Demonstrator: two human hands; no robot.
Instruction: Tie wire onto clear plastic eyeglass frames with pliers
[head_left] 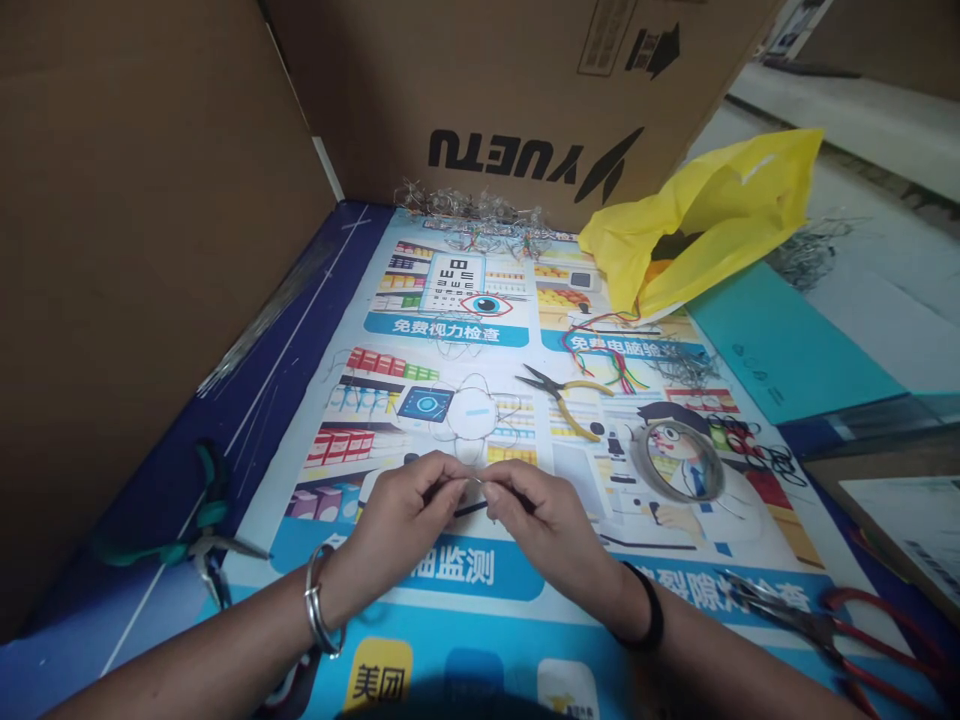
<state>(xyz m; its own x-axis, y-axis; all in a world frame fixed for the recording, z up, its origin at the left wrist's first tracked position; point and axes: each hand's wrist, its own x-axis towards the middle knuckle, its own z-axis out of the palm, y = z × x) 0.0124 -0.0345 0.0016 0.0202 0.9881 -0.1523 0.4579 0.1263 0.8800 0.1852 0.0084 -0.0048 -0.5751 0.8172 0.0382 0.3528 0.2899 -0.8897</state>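
My left hand and my right hand meet over the printed poster, fingertips pinched close together. Between them runs a short piece of thin silvery wire, gripped from both sides; most of it is hidden by the fingers. Just beyond lies a flower-like outline of looped wire, flat on the poster. Needle-nose pliers with yellow handles rest farther right, jaws apart. Green-handled pliers lie left of my left forearm. Red-handled scissors are by my right forearm.
Cardboard walls stand at the back and left, with tangled wire pieces at their foot. Straight wires lie left. To the right are a yellow bag, colored cords, a tape roll and a teal sheet.
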